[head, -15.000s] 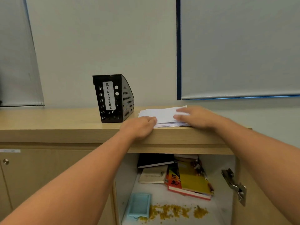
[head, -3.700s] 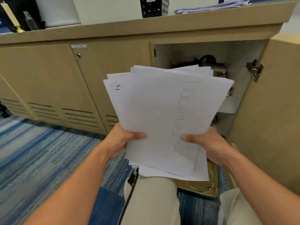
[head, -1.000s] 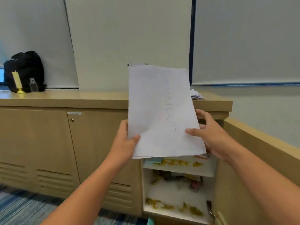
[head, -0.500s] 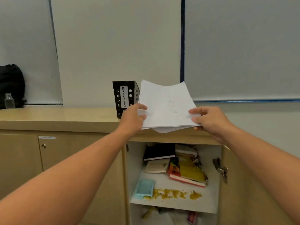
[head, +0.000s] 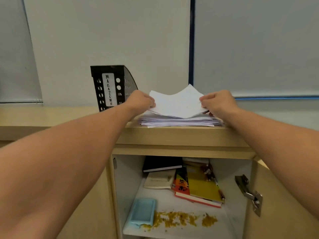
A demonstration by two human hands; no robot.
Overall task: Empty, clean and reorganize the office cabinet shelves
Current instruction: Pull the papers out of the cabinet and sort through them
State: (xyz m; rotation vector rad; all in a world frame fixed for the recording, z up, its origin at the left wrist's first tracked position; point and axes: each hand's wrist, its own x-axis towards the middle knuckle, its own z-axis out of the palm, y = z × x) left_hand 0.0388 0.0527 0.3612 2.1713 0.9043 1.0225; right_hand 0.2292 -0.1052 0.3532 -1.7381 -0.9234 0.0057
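A bundle of white papers (head: 177,105) sags in the middle just above a larger paper stack (head: 179,121) on the cabinet top (head: 69,116). My left hand (head: 140,100) pinches its left edge and my right hand (head: 216,101) pinches its right edge. Below, the open cabinet shelf (head: 229,219) holds a black notebook (head: 162,163), a beige booklet (head: 159,180), a yellow and red book pile (head: 198,187), a light blue tray (head: 142,213) and scattered yellow crumbs (head: 181,220).
A black perforated file holder labelled MAGAZINE (head: 112,87) stands just left of the paper stack. The open cabinet door (head: 284,204) with its metal hinge (head: 248,194) stands at the right. A wall and blinds rise behind the cabinet top.
My hands have lowered the paper bundle from in front of the wall down onto the stack on the cabinet top. The view has come closer to the cabinet.
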